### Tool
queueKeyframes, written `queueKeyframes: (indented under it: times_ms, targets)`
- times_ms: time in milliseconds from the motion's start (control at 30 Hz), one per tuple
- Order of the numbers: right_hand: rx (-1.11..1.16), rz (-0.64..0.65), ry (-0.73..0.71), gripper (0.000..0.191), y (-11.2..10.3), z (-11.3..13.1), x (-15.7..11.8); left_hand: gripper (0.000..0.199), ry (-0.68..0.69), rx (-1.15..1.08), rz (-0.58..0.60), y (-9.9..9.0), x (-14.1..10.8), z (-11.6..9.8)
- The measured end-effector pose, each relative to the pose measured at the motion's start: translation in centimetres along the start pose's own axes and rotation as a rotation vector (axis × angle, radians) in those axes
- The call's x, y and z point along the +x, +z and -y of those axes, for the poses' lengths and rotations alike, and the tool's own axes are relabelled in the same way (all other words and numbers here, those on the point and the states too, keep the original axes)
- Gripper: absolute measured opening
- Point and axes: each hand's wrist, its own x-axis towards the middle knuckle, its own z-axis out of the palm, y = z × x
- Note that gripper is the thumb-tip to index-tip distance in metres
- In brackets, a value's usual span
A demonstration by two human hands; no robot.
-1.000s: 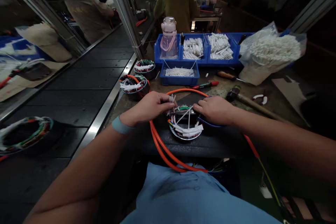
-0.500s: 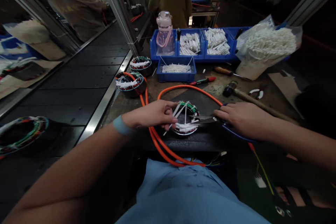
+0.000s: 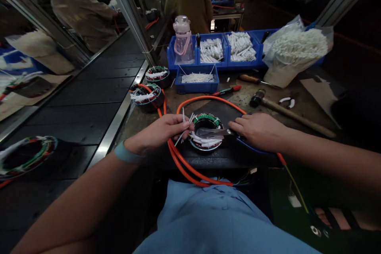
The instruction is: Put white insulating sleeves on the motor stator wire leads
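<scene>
A wire-wound motor stator (image 3: pixel 212 117) lies on the bench in front of me, with green and red windings and white sleeves (image 3: pixel 206 143) along its near side. Just left of it, my left hand (image 3: pixel 162 129) pinches several thin white cable tie strips (image 3: pixel 179 138) that point in different directions. My right hand (image 3: pixel 258 129) is wrapped round a pair of scissors (image 3: pixel 219 132). The blades reach over the stator's opening and look closed together; the handles are mostly hidden by the hand. An orange cable (image 3: pixel 202 98) loops behind the stator.
Two more stators (image 3: pixel 147 99) sit at the left, beside a conveyor (image 3: pixel 98 75). Behind are a blue tray of ties (image 3: pixel 196 87), bins of white tubes (image 3: pixel 211 49) and a bottle (image 3: pixel 182 43). A hammer (image 3: pixel 291 113), pliers (image 3: pixel 287 102) and screwdriver (image 3: pixel 250 78) lie right. Co-workers stand beyond.
The strips that stretched over the stator are now clear of it in my left hand, which has drawn slightly left. The scissor blades have closed, and my right hand has shifted left.
</scene>
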Motion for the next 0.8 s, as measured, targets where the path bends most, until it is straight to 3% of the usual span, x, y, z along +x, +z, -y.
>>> queueKeyframes:
  times_ms: [300,433,500,633,733,800]
  targets:
    - [-0.009,0.022,-0.071,0.018,-0.3,1.0,2.7,0.026,0.032,0.030,0.020,0.1,-0.8,0.2]
    - [0.034,0.004,0.019,0.022,1.4,0.0,0.8,0.028,0.052,-0.014,-0.158,-0.7,-1.5,2.0]
    - [0.097,-0.037,0.197,0.025,2.7,-1.8,-0.9,0.030,0.122,0.028,-0.290,-1.4,-1.2,2.8]
    - [0.238,-0.002,0.698,0.043,5.2,-7.6,-4.0,0.032,0.199,0.181,-0.530,-3.2,3.0,2.5]
    - [0.335,0.076,0.825,0.050,6.2,-12.2,-4.5,0.032,0.264,0.287,-0.703,-5.4,8.7,0.3]
    - [0.345,0.097,0.816,0.048,6.3,-14.8,-4.1,0.030,0.280,0.357,-0.731,-7.2,12.5,-1.3]
